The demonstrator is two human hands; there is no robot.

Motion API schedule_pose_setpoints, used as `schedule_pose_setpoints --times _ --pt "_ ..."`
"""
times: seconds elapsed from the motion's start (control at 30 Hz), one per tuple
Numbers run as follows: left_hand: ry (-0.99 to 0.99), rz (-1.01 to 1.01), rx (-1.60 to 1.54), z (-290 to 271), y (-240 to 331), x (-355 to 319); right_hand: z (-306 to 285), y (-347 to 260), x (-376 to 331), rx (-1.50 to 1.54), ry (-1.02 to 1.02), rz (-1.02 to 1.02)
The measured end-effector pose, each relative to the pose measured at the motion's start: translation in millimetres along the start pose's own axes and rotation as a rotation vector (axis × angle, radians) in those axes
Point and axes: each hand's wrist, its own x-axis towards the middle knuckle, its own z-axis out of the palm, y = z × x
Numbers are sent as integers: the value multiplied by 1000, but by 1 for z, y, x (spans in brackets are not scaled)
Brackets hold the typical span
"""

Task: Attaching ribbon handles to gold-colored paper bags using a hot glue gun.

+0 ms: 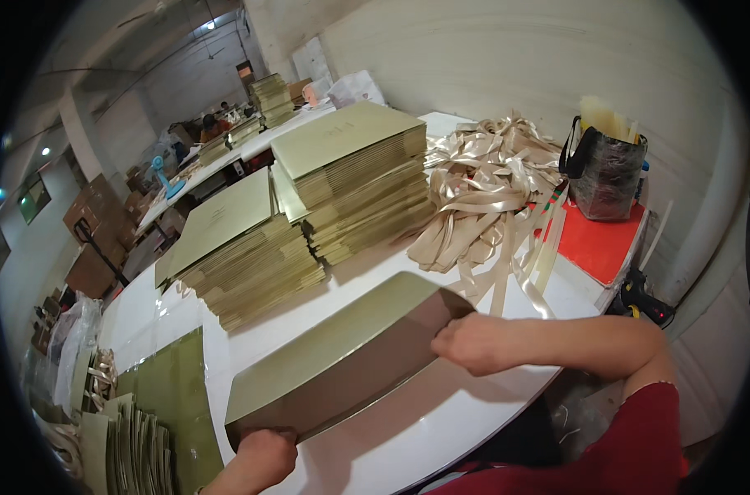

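Note:
A long olive-gold cardboard box (pixel 330 342) lies tilted on the white table (pixel 416 421) in front of me, its grey-brown inner side facing me. My left hand (pixel 265 456) is closed on its near left end, fingers curled at the lower corner. At the opposite end, my right hand (pixel 480 343) grips the edge with a closed fist; the fingertips of both hands are partly hidden by the box. Just beyond stand a lower stack of flat olive-gold card sheets (pixel 251 264) and a taller stack (pixel 363 181) beside it.
A heap of shiny cream ribbons (pixel 495 181) spreads at the back right. Near it are a dark bag (pixel 610 177), a red folder (pixel 598 247) and a glue gun-like black tool (pixel 643 299). Upright olive cards (pixel 136 441) crowd the lower left. A person (pixel 214 125) sits far back.

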Motion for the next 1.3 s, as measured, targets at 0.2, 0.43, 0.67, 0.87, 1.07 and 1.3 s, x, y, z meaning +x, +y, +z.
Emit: schedule_pose_setpoints --times 0.2,0.43,0.67,0.87,1.07,1.3 --pt "-1 -11 -413 -51 -13 -11 -34 -4 14 23 -192 4" --pt "940 583 67 -52 -31 -26 -68 8 6 538 253 -48" --pt "1020 471 160 49 -32 57 40 17 -1 395 866 -226" --pt "1041 447 92 101 -6 71 91 98 -94 54 828 1142" --pt "945 372 71 82 31 67 89 88 -95 828 1158 934" --pt "458 409 -1328 48 154 96 70 -68 -25 1514 843 517"
